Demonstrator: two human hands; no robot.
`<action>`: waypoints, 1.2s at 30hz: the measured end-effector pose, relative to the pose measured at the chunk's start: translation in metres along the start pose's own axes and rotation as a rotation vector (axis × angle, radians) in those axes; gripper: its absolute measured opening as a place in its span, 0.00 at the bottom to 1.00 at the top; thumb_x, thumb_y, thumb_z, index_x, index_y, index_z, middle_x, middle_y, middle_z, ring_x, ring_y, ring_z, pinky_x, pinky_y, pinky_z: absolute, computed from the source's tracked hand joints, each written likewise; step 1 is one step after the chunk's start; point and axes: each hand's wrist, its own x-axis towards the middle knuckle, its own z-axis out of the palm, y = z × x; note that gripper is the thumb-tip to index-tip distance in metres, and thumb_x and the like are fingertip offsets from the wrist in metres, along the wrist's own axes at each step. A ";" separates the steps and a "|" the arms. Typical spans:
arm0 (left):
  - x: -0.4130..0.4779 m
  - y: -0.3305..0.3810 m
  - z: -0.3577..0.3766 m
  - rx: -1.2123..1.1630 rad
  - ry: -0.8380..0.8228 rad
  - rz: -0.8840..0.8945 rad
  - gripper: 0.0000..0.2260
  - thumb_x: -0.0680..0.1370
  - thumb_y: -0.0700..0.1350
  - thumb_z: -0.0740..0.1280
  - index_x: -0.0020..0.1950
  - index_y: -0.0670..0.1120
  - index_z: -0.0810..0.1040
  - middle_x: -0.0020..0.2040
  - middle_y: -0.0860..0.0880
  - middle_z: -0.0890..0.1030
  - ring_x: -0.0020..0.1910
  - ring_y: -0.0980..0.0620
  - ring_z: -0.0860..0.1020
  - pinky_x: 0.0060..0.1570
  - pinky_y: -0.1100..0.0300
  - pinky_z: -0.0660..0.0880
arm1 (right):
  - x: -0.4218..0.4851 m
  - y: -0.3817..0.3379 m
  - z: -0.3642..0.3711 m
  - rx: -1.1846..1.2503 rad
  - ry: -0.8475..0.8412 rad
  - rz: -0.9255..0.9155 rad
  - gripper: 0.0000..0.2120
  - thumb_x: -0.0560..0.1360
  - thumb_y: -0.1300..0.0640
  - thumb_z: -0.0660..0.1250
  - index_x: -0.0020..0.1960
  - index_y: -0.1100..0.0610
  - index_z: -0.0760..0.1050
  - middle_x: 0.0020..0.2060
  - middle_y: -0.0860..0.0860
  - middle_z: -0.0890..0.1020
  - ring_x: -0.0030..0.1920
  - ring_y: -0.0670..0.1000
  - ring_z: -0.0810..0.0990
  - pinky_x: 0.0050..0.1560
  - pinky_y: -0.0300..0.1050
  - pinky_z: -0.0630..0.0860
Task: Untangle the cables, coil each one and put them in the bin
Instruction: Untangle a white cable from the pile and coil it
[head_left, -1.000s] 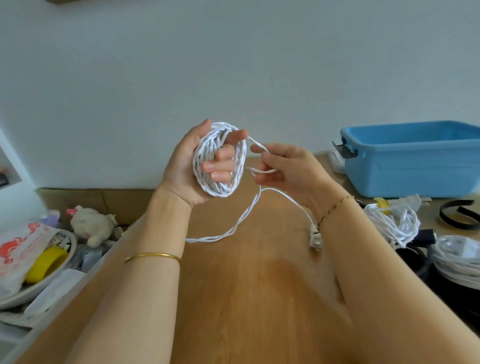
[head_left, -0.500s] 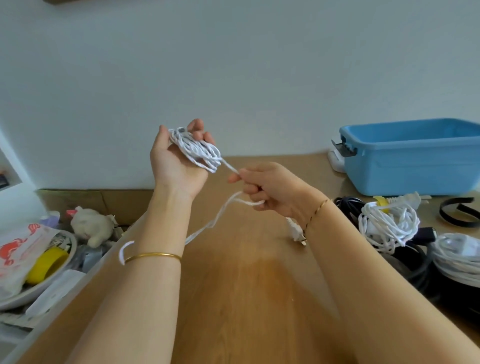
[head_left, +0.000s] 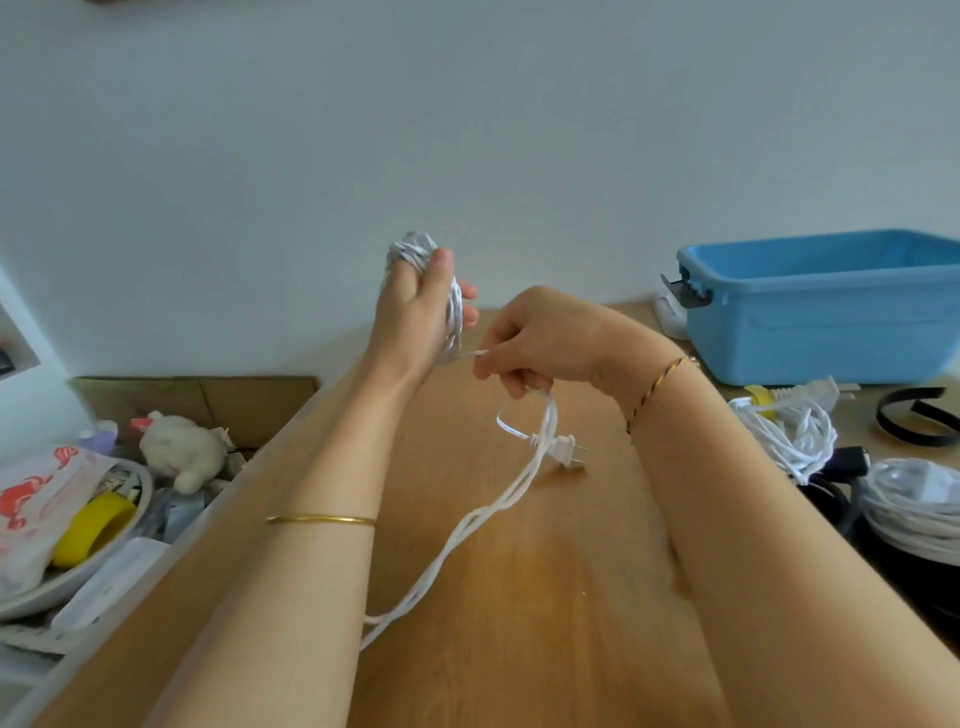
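Note:
My left hand (head_left: 415, 306) is raised above the wooden table (head_left: 519, 597) and grips a coil of white twisted cable (head_left: 413, 250), seen edge-on around its fingers. Just to the right, my right hand (head_left: 535, 343) pinches the same cable's loose strand. From that hand the tail (head_left: 467, 525) hangs in a loop down to the table, and its two-pin plug (head_left: 566, 451) dangles below the fist. The blue bin (head_left: 821, 312) stands at the back right.
More cables lie at the right: a white bundle with a yellow tie (head_left: 789, 426), a larger white coil (head_left: 914, 509), black cables (head_left: 831, 488) and a black strap (head_left: 914, 421). Left of the table, a cluttered box holds a plush toy (head_left: 179, 449), a bowl and yellow tape (head_left: 93, 527).
The left hand has turned the coil from face-on to edge-on. The right hand slid along the strand and drew it across, and the plug swung up under the right fist.

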 end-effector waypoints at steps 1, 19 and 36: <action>-0.001 0.000 0.000 0.064 -0.012 0.029 0.15 0.84 0.47 0.54 0.57 0.35 0.69 0.43 0.41 0.79 0.28 0.59 0.77 0.31 0.67 0.73 | 0.000 0.001 -0.002 -0.015 0.031 0.004 0.08 0.72 0.61 0.68 0.36 0.62 0.78 0.25 0.50 0.76 0.23 0.44 0.68 0.32 0.37 0.68; -0.014 0.026 -0.016 0.665 -0.459 -0.043 0.11 0.74 0.47 0.70 0.50 0.42 0.73 0.33 0.47 0.79 0.28 0.53 0.77 0.30 0.64 0.73 | 0.016 0.014 0.002 -0.202 0.658 -0.081 0.08 0.67 0.62 0.71 0.39 0.51 0.76 0.43 0.51 0.79 0.45 0.54 0.78 0.46 0.49 0.75; -0.010 0.026 -0.041 -0.335 -0.763 -0.470 0.20 0.71 0.49 0.57 0.40 0.35 0.80 0.22 0.45 0.69 0.15 0.58 0.63 0.17 0.68 0.64 | 0.025 0.041 0.009 0.175 0.532 -0.157 0.16 0.76 0.69 0.59 0.59 0.59 0.79 0.57 0.53 0.81 0.59 0.50 0.76 0.57 0.35 0.68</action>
